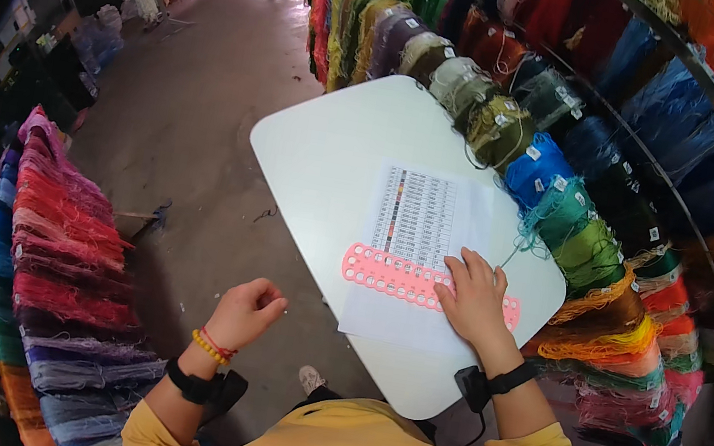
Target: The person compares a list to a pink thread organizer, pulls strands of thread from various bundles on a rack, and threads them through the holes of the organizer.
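Note:
A white sheet of paper (401, 328) with a printed table of rows and small colour squares lies on a white round-cornered table (322, 147). Across its lower part stretches a pink plastic strip (386, 274) with two rows of round holes. My right hand (475, 300) rests flat over the strip's right half, fingers spread, its fingertips at the paper's printed edge. Off the table's left edge, my left hand (245, 313) hangs in the air with its fingers curled in. Whether anything is inside those fingers is hidden.
Racks of coloured yarn hanks (538, 168) with small white tags line the table's right side. Another rack of pink, red and purple hanks (58, 250) stands at my left. Between them runs a concrete floor (192, 85). A cable (477, 429) hangs from my right wrist band.

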A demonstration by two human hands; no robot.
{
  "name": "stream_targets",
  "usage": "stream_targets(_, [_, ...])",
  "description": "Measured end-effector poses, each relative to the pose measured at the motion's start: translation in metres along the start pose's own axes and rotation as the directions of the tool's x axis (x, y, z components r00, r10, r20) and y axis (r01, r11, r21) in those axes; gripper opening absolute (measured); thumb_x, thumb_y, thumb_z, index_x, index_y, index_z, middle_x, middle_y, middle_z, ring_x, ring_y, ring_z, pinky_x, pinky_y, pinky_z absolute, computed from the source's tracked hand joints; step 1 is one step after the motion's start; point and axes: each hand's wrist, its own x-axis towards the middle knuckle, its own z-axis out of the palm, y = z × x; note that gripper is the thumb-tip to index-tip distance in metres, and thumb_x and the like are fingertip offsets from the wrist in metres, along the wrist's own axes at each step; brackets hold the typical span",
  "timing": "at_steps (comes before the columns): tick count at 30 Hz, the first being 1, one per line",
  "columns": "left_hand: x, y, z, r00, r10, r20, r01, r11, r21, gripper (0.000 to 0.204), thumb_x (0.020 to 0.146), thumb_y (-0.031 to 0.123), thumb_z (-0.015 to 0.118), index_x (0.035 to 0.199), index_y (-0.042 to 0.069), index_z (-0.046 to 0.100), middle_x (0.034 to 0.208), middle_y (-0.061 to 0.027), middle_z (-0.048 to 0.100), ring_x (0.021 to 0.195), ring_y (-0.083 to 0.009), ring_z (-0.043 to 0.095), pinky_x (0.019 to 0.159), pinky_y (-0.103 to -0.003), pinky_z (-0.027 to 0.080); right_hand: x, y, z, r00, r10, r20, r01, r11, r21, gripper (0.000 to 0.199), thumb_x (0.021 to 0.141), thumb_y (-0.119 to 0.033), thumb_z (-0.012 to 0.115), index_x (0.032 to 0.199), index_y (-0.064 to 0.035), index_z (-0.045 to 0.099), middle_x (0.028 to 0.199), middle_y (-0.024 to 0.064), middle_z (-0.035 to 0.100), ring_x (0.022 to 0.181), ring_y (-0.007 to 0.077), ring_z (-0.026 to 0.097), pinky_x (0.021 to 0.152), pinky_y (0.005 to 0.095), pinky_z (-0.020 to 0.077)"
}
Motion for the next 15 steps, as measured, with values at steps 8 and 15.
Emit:
stream_targets(8, [-0.016, -0.075, -0.087, 0.999, -0.031, 0.023, 0.033, 0.995, -0.091, 0.016, 0.076, 0.015, 0.057, 0.075, -0.001, 0.055, 0.058, -0.0029, 0.054, 0.051, -0.0083, 0.051, 0.049, -0.022, 0.041, 0.053, -0.066, 0.020, 0.988, 0.151, 0.045, -0.142, 0.976, -0.163, 0.044, 0.077, -0.035, 0.052, 0.113, -0.0107, 0.046, 0.119, 0.0129, 0.041, 0.112, 0.0245, 0.037, 0.091, 0.0522, 0.0200])
stream_targets(15, [0.045, -0.097, -0.145, 0.999, -0.038, 0.031, 0.043, 0.980, -0.195, 0.012, 0.078, 0.011, 0.055, 0.079, -0.001, 0.054, 0.060, -0.0021, 0.055, 0.053, -0.0077, 0.052, 0.049, -0.021, 0.042, 0.124, -0.093, 0.020, 0.938, 0.328, 0.110, -0.293, 0.923, -0.250, 0.047, 0.077, -0.040, 0.050, 0.113, -0.0104, 0.046, 0.108, 0.0112, 0.045, 0.103, 0.0255, 0.042, 0.084, 0.0505, 0.0296])
